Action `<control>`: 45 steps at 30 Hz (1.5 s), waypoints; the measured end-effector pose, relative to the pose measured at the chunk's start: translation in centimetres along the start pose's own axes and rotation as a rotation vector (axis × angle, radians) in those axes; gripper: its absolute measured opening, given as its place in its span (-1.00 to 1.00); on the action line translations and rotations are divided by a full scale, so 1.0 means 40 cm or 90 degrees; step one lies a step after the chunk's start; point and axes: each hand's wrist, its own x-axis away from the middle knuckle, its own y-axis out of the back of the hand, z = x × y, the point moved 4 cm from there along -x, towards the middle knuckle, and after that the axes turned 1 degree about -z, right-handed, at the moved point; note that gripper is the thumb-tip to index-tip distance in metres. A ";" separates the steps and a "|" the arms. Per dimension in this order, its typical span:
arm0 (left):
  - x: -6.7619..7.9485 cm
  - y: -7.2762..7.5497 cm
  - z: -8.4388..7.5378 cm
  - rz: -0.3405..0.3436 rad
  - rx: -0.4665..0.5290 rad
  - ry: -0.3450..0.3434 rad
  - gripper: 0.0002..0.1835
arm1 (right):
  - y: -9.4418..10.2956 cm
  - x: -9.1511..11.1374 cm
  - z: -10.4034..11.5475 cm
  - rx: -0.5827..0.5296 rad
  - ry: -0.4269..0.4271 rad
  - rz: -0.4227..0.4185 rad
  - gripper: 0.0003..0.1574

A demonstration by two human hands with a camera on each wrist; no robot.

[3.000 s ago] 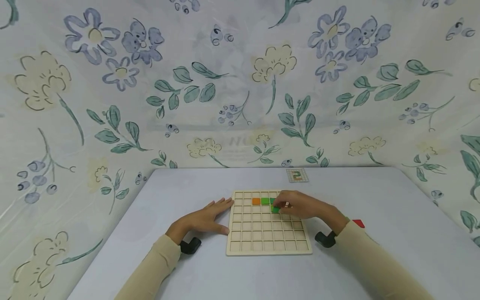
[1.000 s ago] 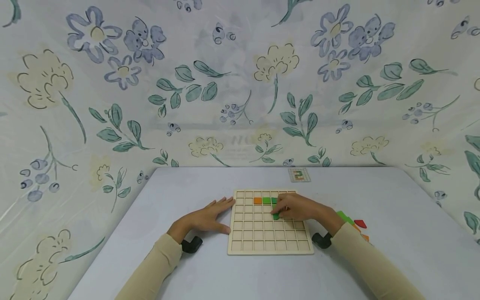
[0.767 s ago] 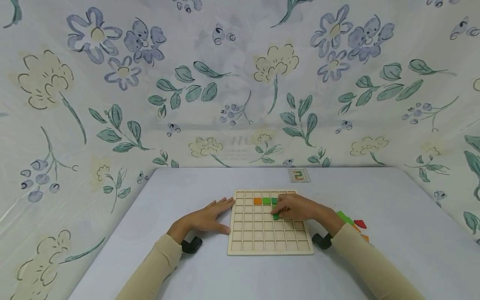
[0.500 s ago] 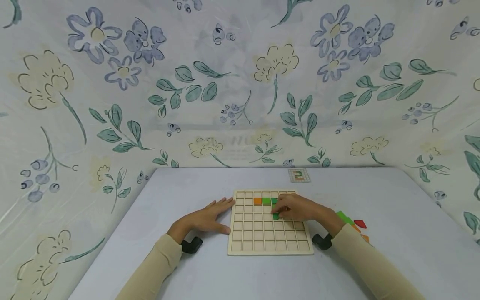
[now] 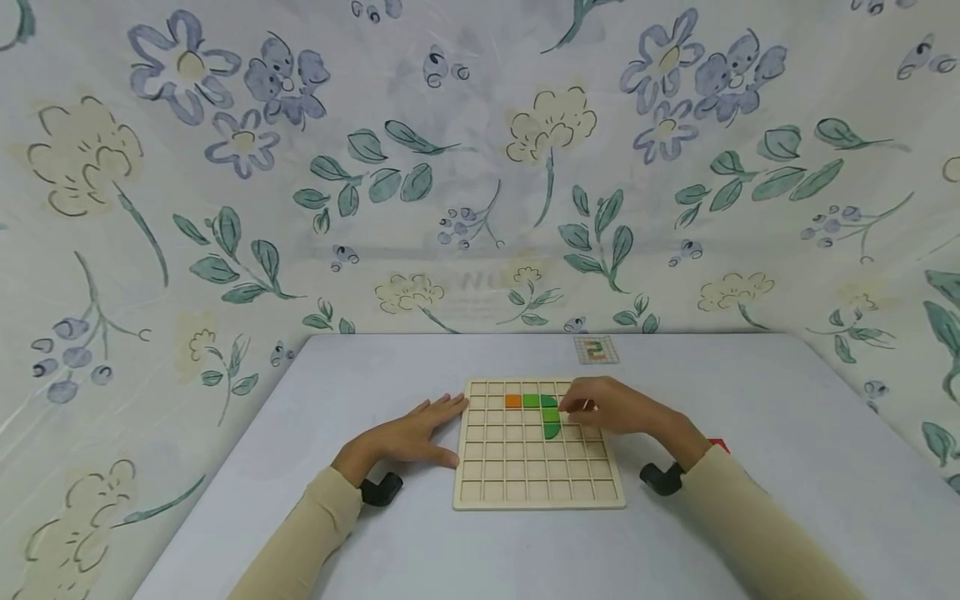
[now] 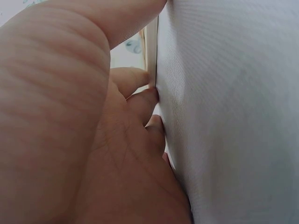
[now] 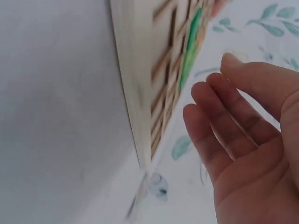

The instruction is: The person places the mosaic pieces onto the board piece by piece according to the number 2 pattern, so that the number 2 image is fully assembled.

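A wooden grid board lies on the white table. In its cells sit an orange square tile, a light green square tile and a dark green rounded tile in one row. Below the rounded one come another light green square tile and a dark green rounded tile. My left hand lies flat at the board's left edge, fingertips and thumb touching it. Just right of the tiles, my right hand hovers over the board with fingers loosely bent, holding nothing; the right wrist view shows its bare palm.
A small printed pattern card lies behind the board near the table's back edge. A red tile peeks out behind my right sleeve, which hides the tiles around it. A flowered cloth hangs behind the table.
The lower dark green rounded tile has been set into its cell under the light green one. My right hand has let go and moved up and right. The left hand stays put.
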 end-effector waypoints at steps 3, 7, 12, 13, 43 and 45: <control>0.000 0.004 -0.001 0.000 0.001 0.002 0.12 | 0.031 0.027 -0.004 -0.005 -0.004 -0.002 -0.80; 0.002 0.010 -0.006 0.000 0.007 0.002 0.11 | 0.071 0.067 -0.014 0.006 -0.020 -0.013 -0.78; 0.002 0.007 -0.007 0.001 0.015 -0.002 0.12 | 0.107 0.120 -0.033 0.018 -0.055 -0.030 -0.76; 0.002 0.006 -0.007 0.002 0.016 -0.004 0.12 | 0.111 0.131 -0.038 0.017 -0.066 -0.032 -0.76; 0.002 0.003 -0.001 -0.004 0.010 -0.009 0.14 | 0.124 0.322 -0.142 0.014 -0.198 -0.122 -0.69; 0.001 0.000 0.000 0.001 0.012 -0.014 0.13 | 0.119 0.327 -0.147 0.013 -0.209 -0.122 -0.70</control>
